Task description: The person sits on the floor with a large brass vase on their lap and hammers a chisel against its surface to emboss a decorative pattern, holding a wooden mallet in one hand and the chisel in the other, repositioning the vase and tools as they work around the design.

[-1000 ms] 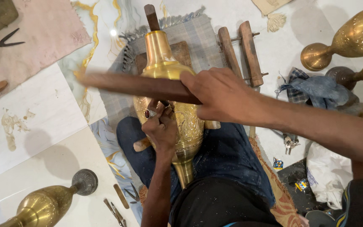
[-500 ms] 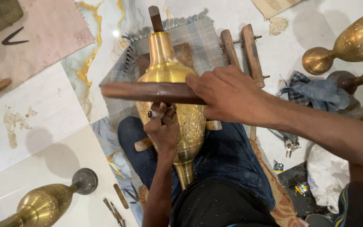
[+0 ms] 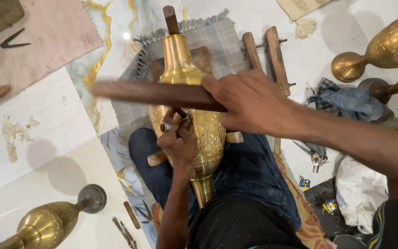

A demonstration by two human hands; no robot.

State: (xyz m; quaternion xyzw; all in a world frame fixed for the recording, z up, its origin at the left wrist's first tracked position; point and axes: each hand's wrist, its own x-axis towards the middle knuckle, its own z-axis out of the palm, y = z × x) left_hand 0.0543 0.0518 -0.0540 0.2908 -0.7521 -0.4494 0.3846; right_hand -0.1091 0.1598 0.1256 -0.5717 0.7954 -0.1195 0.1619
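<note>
Head view: a pale marble-patterned tile floor (image 3: 47, 120) carries a fringed grey woven mat (image 3: 217, 41). The engraved golden brass vase (image 3: 194, 124) lies across the person's lap. The right hand (image 3: 249, 103) is clenched around a dark wooden bar (image 3: 153, 93); the left hand (image 3: 178, 140) pinches a small tool against the vase. More brass vases (image 3: 388, 46) stand far right.

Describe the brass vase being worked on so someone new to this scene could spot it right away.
Start at the grey fringed mat in the middle of the floor. The brass vase lies lengthwise from that mat onto the person's lap, under the left hand and the right hand holding a wooden stick. Unlike the other vases, its body is engraved.
</note>
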